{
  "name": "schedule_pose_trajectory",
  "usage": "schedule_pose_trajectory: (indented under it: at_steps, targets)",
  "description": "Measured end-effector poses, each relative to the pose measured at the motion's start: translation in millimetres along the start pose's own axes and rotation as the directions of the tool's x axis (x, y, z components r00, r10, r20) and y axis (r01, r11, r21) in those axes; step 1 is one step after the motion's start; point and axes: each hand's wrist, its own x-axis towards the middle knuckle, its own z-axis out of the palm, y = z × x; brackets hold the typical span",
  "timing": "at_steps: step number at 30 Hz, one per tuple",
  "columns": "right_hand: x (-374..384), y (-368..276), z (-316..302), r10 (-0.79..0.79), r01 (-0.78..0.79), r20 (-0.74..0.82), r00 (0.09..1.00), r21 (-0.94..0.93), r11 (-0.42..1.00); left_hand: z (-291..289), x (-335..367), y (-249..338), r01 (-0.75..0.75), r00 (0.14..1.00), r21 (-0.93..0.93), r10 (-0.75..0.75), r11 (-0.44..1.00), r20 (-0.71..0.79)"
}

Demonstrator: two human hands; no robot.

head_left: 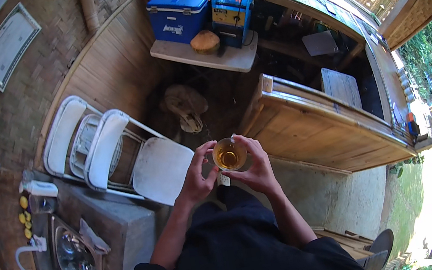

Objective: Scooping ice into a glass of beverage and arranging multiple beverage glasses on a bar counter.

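A clear glass cup (229, 155) with amber liquid in it is held out in front of my body, its open top facing up. My left hand (198, 174) curves around the cup's left side with fingers and thumb bent. From the right, my right hand (257, 165) grips the cup, thumb low and fingers near the far rim. Both forearms reach up from the lower edge. The parts of the cup behind my fingers are hidden.
White folding chairs (157, 163) stand to the left, beside a counter with a metal sink (75, 256). Ahead, a table (199, 58) bears a blue cooler box (178, 15), a blue machine (231, 15) and a coconut (205, 42). A wooden counter (320, 125) runs along the right.
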Motion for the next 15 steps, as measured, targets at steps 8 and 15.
schedule_pose_trajectory:
  at_steps: [8, 15]
  targets:
    - [154, 43, 2, 0.085, -0.091, 0.078, 0.993, 0.089, 0.992, -11, 144, -39, -0.1, 0.99, 0.154, 0.113, 0.983, -0.079]
    - [267, 80, 30, 0.053, -0.055, 0.047, 0.997, 0.04, 0.998, -22, 258, -89, -0.147, 0.903, 0.215, 0.22, 0.965, -0.369]
